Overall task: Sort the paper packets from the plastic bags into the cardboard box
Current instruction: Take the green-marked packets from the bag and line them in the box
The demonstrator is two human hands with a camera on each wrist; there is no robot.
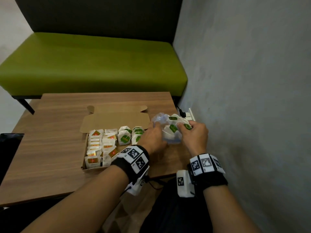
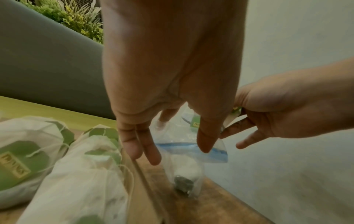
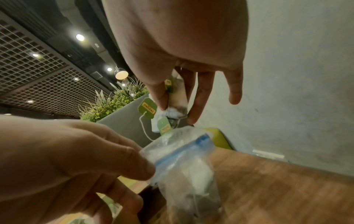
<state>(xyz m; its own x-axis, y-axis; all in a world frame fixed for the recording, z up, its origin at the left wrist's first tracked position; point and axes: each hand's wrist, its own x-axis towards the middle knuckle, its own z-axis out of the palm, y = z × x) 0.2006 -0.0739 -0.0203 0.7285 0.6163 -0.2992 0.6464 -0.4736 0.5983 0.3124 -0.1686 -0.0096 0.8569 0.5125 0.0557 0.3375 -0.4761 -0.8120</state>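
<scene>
One clear plastic zip bag with a blue seal strip (image 1: 170, 132) is pinched at its mouth by the left hand (image 1: 152, 137); the right hand (image 1: 195, 134) pinches a white green-tagged paper packet (image 3: 177, 97) above it. Left of the grip lies one open cardboard box (image 1: 116, 120), rows of packets inside, uncountable.

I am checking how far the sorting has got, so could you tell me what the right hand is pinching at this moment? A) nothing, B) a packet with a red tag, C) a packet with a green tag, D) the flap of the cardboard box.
C: the right hand pinches a white packet with a green tag just above the mouth of the plastic bag, which the left hand holds.
</scene>
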